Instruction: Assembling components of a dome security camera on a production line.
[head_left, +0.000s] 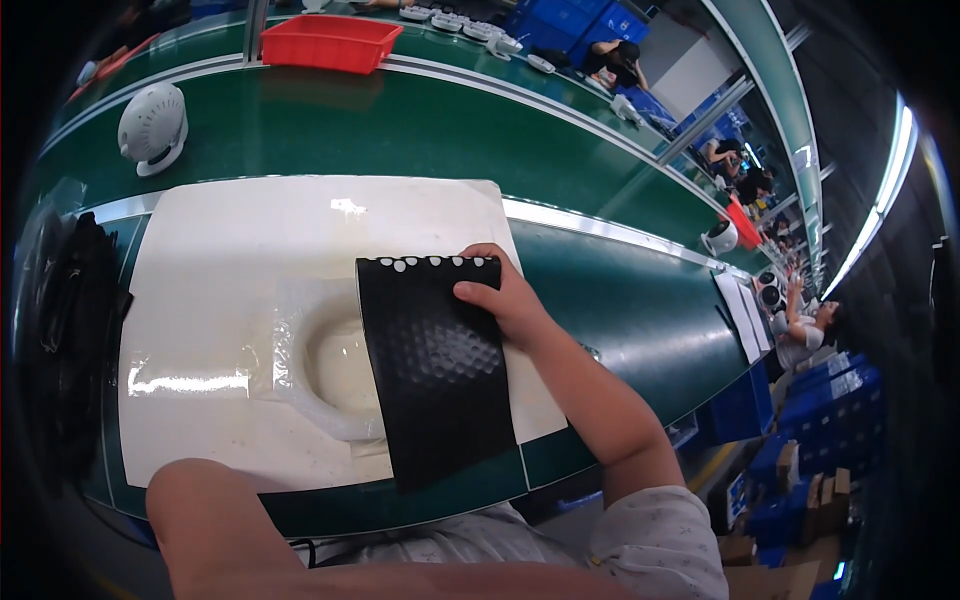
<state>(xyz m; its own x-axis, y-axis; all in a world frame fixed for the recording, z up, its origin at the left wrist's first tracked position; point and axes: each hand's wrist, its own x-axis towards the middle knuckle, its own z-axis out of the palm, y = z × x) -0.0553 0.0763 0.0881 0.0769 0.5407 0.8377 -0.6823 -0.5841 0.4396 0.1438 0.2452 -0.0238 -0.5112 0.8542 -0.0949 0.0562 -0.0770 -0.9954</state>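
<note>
indoors, the right grip [512,303] pinches black sheeting [435,365] over white matting [205,265], blue crates [835,415] beyond.

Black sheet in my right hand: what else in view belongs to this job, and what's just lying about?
Seemingly in use:
black sheet, held by the right hand
whitish ring, partly covered by it
cream mat underneath

Probably just lying about:
red bin
round white device
dark bundle, far left
</note>
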